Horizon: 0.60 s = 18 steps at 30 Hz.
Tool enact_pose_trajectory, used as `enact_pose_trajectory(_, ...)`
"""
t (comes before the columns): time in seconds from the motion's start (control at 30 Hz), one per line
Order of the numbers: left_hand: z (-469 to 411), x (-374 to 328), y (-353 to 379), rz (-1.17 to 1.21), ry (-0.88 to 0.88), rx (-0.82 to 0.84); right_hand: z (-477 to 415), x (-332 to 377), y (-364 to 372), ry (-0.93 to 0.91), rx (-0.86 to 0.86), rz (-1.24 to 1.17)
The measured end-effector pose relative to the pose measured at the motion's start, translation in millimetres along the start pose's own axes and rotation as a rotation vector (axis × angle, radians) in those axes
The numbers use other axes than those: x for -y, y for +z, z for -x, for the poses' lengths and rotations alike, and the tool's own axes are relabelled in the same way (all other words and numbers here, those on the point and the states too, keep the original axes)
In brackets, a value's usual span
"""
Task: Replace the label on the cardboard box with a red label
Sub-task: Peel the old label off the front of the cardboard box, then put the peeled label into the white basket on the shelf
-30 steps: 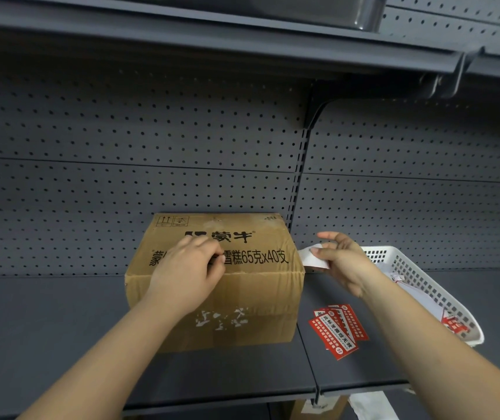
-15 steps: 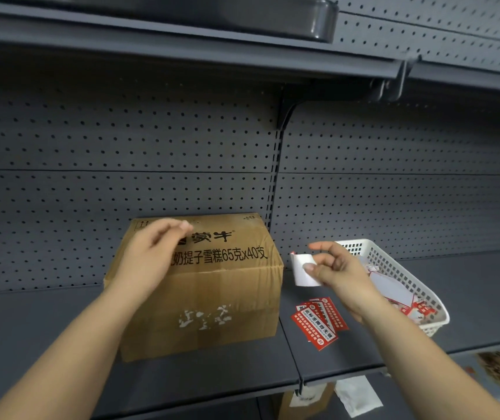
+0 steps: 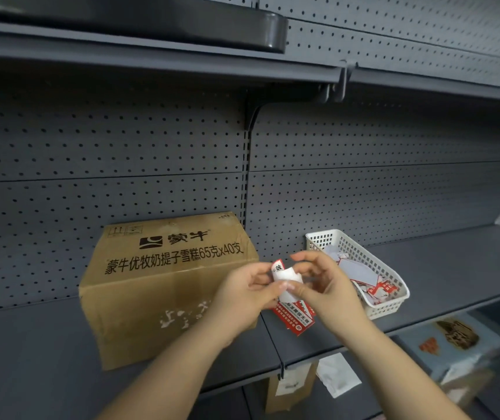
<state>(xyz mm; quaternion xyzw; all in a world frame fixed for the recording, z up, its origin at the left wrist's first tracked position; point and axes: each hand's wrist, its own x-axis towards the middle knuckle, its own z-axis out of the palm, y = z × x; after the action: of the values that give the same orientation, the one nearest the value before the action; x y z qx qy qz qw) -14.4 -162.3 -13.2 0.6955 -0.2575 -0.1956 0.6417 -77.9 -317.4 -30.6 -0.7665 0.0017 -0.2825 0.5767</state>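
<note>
A brown cardboard box with black printed characters stands on the grey shelf. White torn label residue marks its front face. Just right of the box, my left hand and my right hand meet and both pinch a curled label, white on its back with a red printed edge. Under my hands, several red labels lie flat on the shelf, partly hidden.
A white plastic basket with peeled label scraps and backing papers stands at the right on the shelf. Perforated grey back panels rise behind. An upper shelf hangs overhead. Below, a lower shelf holds a small carton and white paper.
My left hand left the box top and came right to join the right hand on the curled label. The view shifted right and down slightly.
</note>
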Motion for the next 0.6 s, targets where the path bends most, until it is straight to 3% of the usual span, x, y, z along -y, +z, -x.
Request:
enact_pose_trajectory(0.13, -5.7, 11.9, 15.4, 0.187, -0.092, 0.019, 11.3, -7.5, -8.5, 0.009, -0.048, 0.193)
enact_pose_trajectory(0.33, -3.0, 26.2, 24.8, 0.224, -0.113, 0.003, 27.6, -7.7, -12.7, -0.228, 0.020, 0.725)
enact_pose_trajectory(0.47, -0.9, 28.5, 21.4, 0.248, -0.078, 0.015, 33.1, -4.8, -9.1, -0.162, 0.025, 0.651)
enact_pose_trajectory(0.6, 1.5, 31.6, 17.4, 0.291, -0.133, 0.123, 35.7, -2.4, -10.0, -0.221, 0.008, 0.612)
